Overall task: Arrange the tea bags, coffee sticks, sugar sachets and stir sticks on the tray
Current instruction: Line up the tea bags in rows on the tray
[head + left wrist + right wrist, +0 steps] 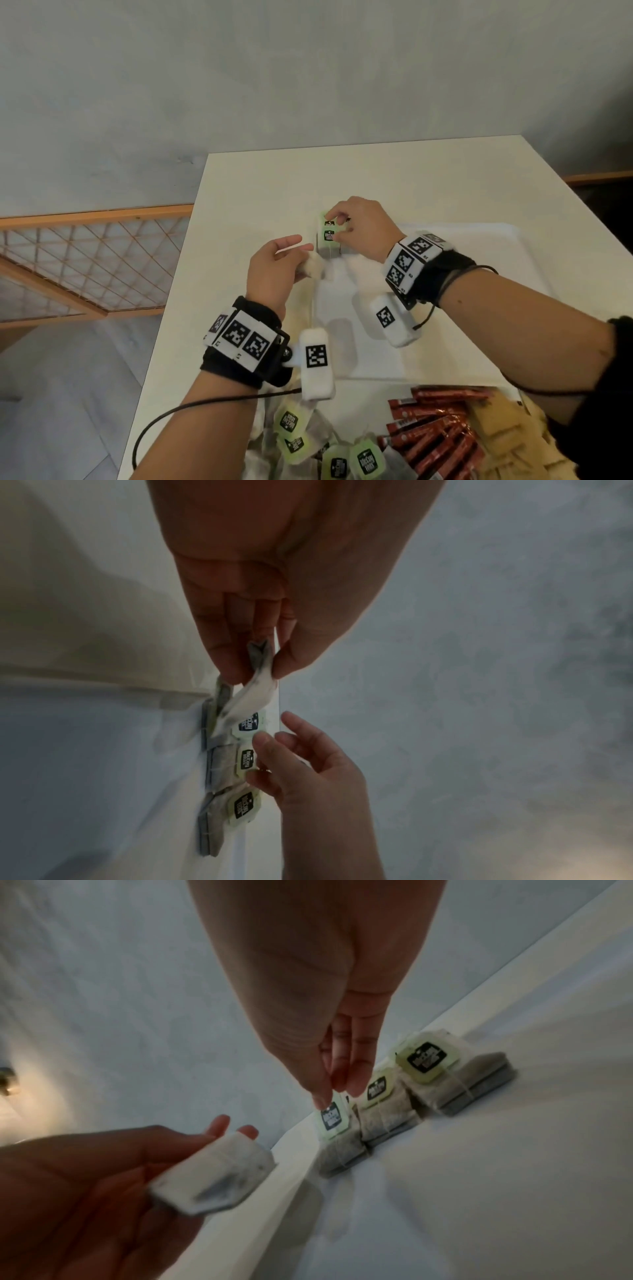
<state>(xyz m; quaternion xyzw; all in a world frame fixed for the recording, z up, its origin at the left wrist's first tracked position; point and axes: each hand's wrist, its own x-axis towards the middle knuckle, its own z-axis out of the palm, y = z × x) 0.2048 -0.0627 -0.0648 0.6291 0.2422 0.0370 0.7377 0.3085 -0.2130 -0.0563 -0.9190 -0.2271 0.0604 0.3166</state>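
A white tray [462, 274] lies on the white table. Three tea bags with green tags [328, 238] stand in a row along its far left corner. My right hand [337, 222] reaches over them, and its thumb and fingertips [356, 1080] pinch the green tag [331, 1118] of the end bag. Just left of the row, off the tray, my left hand [294, 255] pinches another tea bag [313, 267], seen as a white pouch [212, 1177] [255, 685] between thumb and fingers. No stir sticks can be made out.
At the table's near edge lie a heap of loose tea bags [298, 431], red coffee sticks [438, 431] and brown sugar sachets [507, 435]. The table's left edge [178, 284] runs close to my left hand. A wooden lattice screen [85, 260] stands on the floor beyond it.
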